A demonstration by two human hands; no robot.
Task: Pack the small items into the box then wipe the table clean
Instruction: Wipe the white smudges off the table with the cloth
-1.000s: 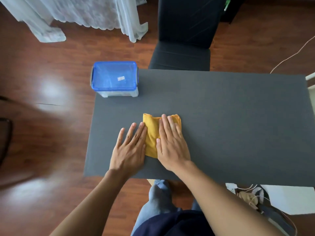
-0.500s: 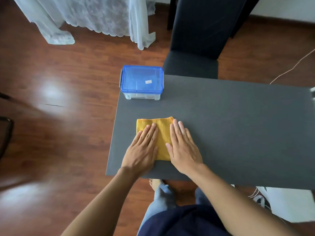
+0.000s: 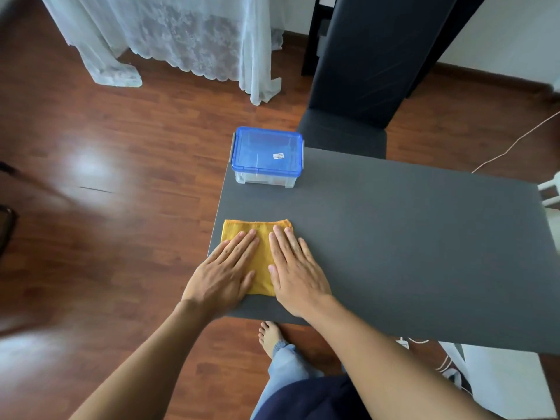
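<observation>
While I look down from the head camera, both hands lie flat with straight fingers on a folded yellow cloth (image 3: 263, 262), pressing it against the dark grey surface (image 3: 394, 244). My left hand (image 3: 225, 272) covers the cloth's left part near the surface's left edge, and my right hand (image 3: 295, 272) covers its right part, the two thumbs close together over the middle. Soft and slightly fuzzy, the cloth is folded into a rough rectangle, with a stitched hem along its far edge. Matte and smooth, the surface is a plain rectangular slab. At its far left corner stands the box (image 3: 266, 160), a clear plastic tub with rounded corners, shut under a translucent blue lid that carries a small white sticker; it sits well apart from the cloth. Beyond the surface stands a black chair (image 3: 363, 86), and glossy reddish wooden floor (image 3: 121, 177) spreads to the left, where white lace curtains (image 3: 181, 40) reach down.
</observation>
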